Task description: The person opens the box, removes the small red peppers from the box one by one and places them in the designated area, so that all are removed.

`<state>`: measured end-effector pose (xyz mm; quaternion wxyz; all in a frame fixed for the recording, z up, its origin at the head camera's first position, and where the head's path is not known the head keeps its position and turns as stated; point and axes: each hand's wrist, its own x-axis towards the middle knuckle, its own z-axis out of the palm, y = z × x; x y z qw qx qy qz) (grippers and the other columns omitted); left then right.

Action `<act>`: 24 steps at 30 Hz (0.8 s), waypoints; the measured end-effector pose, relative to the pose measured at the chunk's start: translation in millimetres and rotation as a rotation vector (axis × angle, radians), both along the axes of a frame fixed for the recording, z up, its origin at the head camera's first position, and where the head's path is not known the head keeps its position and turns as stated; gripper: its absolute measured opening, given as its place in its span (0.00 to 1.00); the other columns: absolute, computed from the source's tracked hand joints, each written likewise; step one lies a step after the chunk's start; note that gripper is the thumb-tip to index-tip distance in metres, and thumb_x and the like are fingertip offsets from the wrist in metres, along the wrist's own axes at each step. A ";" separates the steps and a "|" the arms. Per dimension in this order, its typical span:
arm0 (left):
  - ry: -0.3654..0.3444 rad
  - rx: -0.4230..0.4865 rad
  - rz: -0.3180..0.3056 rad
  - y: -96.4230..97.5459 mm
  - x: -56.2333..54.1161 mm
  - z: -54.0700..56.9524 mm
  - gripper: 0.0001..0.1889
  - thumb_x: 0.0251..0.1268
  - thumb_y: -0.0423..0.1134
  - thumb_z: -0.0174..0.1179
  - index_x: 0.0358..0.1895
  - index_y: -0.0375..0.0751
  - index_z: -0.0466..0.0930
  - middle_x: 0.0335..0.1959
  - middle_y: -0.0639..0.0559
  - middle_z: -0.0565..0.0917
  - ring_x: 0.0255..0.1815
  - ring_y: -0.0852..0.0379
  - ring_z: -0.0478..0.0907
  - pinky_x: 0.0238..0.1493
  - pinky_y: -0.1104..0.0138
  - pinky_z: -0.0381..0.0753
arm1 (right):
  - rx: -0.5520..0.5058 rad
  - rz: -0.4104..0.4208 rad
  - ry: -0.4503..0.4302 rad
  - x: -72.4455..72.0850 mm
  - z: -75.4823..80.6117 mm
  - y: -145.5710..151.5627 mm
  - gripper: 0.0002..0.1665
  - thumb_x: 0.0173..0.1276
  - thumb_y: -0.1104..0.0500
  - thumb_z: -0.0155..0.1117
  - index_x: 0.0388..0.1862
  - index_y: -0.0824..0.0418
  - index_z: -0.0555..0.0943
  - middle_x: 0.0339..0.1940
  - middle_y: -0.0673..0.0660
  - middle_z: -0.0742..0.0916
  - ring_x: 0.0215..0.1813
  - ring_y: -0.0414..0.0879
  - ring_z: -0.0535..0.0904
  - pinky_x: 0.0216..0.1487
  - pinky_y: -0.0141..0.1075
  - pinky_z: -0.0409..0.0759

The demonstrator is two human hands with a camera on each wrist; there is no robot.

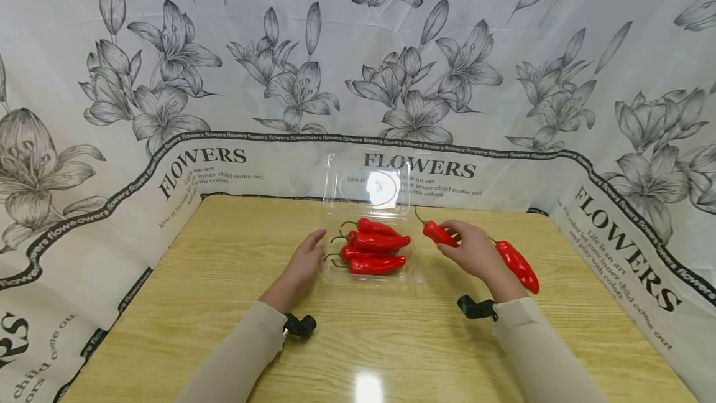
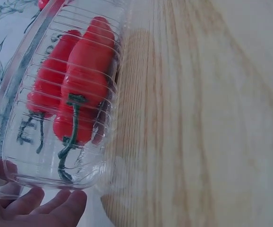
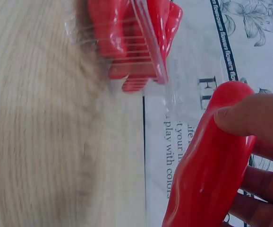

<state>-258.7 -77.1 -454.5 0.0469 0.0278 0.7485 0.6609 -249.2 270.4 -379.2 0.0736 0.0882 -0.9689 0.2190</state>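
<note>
A clear plastic clamshell box (image 1: 414,266) stands on the table with its lid (image 1: 347,170) raised at the back. Several red peppers (image 1: 380,241) with green stems lie inside it, stems toward the left. My left hand (image 1: 306,260) is at the box's left side, its extended fingers (image 2: 70,205) right at the plastic wall. To the right of the box, my right hand (image 1: 470,246) grips one red pepper (image 3: 212,161) between thumb and fingers, its stem pointing up and left in the head view. Another red pepper (image 1: 518,266) lies on the table beside my right wrist.
The wooden table (image 1: 224,303) is bordered at the back and sides by white cloth (image 1: 302,166) printed with flowers and lettering. Black wrist cameras (image 1: 475,307) sit at both cuffs. A bright reflection shows near the table's front.
</note>
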 end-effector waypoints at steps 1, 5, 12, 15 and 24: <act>0.000 -0.001 0.001 -0.2 0.0 -0.1 0.27 0.74 0.32 0.39 0.74 0.42 0.57 0.78 0.45 0.55 0.80 0.46 0.45 0.77 0.49 0.48 | 0.001 -0.009 -0.004 0.4 -0.9 2.1 0.26 0.63 0.53 0.67 0.60 0.59 0.76 0.53 0.64 0.84 0.51 0.59 0.80 0.47 0.51 0.82; 0.003 -0.010 0.004 -0.5 -0.7 -0.5 0.26 0.74 0.33 0.40 0.74 0.43 0.57 0.78 0.46 0.56 0.80 0.47 0.46 0.78 0.49 0.48 | 0.022 -0.042 -0.011 0.9 -4.9 11.0 0.27 0.64 0.52 0.67 0.60 0.59 0.76 0.54 0.65 0.83 0.50 0.58 0.80 0.46 0.51 0.82; 0.004 -0.024 -0.005 -1.3 -0.8 -1.0 0.27 0.74 0.33 0.40 0.75 0.43 0.57 0.78 0.46 0.55 0.80 0.46 0.45 0.77 0.49 0.48 | 0.033 -0.066 -0.018 1.2 -9.0 25.3 0.29 0.64 0.52 0.66 0.61 0.61 0.73 0.53 0.68 0.83 0.48 0.60 0.80 0.42 0.50 0.83; 0.003 -0.022 -0.014 -2.0 -1.2 -1.6 0.27 0.74 0.33 0.40 0.75 0.42 0.56 0.78 0.46 0.55 0.80 0.46 0.45 0.77 0.49 0.48 | 0.033 -0.086 -0.020 2.2 -10.2 30.8 0.28 0.64 0.51 0.66 0.60 0.60 0.74 0.53 0.68 0.83 0.47 0.59 0.81 0.41 0.49 0.83; 0.004 -0.017 -0.023 -1.9 -1.0 -0.5 0.28 0.73 0.32 0.40 0.75 0.41 0.56 0.78 0.46 0.56 0.79 0.46 0.46 0.77 0.50 0.50 | 0.042 -0.124 -0.010 4.7 -16.0 47.3 0.28 0.64 0.53 0.66 0.60 0.64 0.74 0.53 0.68 0.83 0.45 0.59 0.81 0.43 0.50 0.80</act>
